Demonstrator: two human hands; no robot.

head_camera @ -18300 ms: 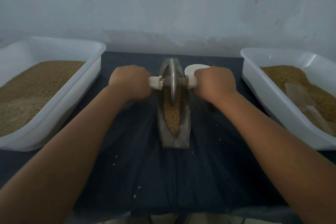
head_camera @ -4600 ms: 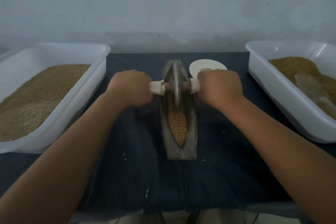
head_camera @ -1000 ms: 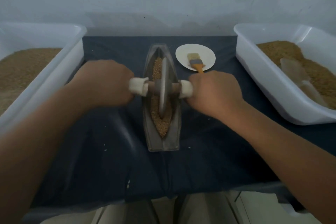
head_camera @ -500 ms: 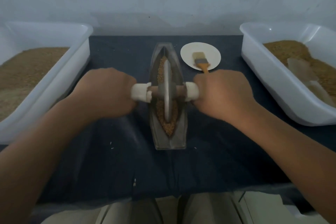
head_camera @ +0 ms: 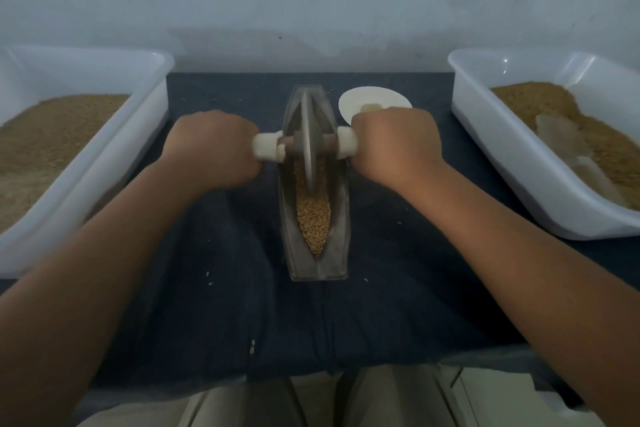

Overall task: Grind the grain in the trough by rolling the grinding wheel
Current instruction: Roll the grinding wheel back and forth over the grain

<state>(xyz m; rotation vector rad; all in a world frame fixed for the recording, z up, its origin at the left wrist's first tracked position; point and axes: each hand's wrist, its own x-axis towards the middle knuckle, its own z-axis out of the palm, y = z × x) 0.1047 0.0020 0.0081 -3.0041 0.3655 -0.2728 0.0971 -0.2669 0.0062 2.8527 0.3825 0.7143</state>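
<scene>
Fingers of the left hand [head_camera: 211, 146] are curled tight round the left end of the handle [head_camera: 266, 147]. Fingers of the right hand [head_camera: 394, 142] are wrapped round its right end in the same way. Only the backs of the hands and the knuckles are seen; the fingertips are hidden underneath.

Wheel [head_camera: 308, 142]: held upright on its edge, set in the far half of the trough [head_camera: 341, 218], with the handle lying crosswise above the trough walls.

Trough: placed lengthwise at mid table [head_camera: 225, 305], narrow ends pointing away from and toward the person.

Grain [head_camera: 313, 218]: heaped in the near half of the trough, from the wheel down to the near tip. A few stray grains are scattered on the dark cloth [head_camera: 398, 288] by which the table is covered.

Left tub [head_camera: 145, 121]: white, filled with brown grain, at the table's left edge.

Right tub [head_camera: 502, 156]: white, part filled, with a pale scoop [head_camera: 568, 146] laid on the grain.

Plate [head_camera: 367, 97]: small, white, just beyond the right hand and partly hidden by it.
</scene>
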